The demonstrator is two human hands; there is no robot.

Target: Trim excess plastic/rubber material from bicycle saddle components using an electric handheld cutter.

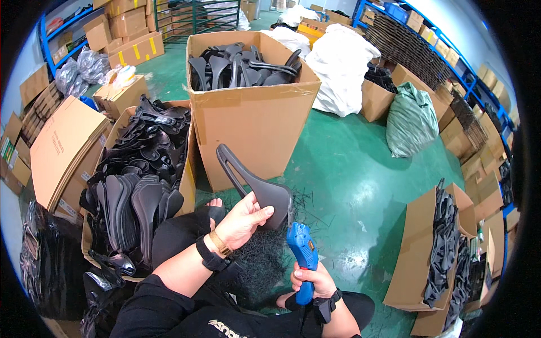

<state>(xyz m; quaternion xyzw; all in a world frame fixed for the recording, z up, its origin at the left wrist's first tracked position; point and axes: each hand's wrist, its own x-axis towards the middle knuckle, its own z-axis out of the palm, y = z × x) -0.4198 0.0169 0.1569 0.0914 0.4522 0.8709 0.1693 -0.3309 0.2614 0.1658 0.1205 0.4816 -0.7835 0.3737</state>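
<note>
Raised in front of me is a black bicycle saddle (273, 195) with a long slot down its middle. My left hand (241, 218) is closed around its side, thumb on top. My right hand (315, 280) grips a blue handheld power tool (303, 248) by its handle. The tool's metal tip meets or nearly meets the saddle's edge; I cannot tell whether they touch. Below, thin black trimmings (260, 276) lie heaped on the floor between my legs. To my left, a cardboard box (189, 188) is packed with nested black saddle shells (143, 205).
Straight ahead stands a tall cardboard box (248, 132) filled with more black saddles (242, 67). At right are an open box (410, 256) of dark parts and a green sack (414, 121). White sacks (342, 65) and blue shelving (442, 42) stand farther off; a black plastic bag (48, 259) sits at left.
</note>
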